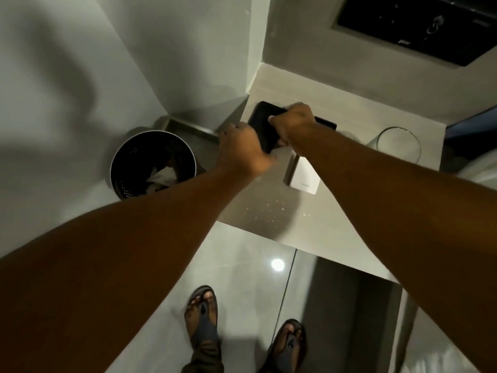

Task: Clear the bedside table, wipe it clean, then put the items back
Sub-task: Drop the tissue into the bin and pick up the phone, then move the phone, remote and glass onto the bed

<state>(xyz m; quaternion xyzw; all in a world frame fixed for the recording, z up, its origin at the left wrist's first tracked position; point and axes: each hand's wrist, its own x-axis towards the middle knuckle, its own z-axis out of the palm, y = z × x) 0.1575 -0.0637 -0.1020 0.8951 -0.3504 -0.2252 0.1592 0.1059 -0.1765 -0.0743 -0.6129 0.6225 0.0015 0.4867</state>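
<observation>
A flat black rectangular object (262,125) lies at the back left corner of the beige bedside table (274,208). My left hand (242,146) grips its near left edge. My right hand (294,125) grips it from the right, fingers curled over the top. Another thin black piece (326,123) sticks out to the right behind my right hand. A white box-shaped device (304,176) lies just in front of my hands. A clear glass (398,144) stands at the right side of the tabletop.
A round waste bin (129,168) with white paper inside stands on the floor left of the table. A black panel (419,25) is set in the wall above. White bedding (478,173) shows at the right edge. My sandalled feet stand on glossy tiles.
</observation>
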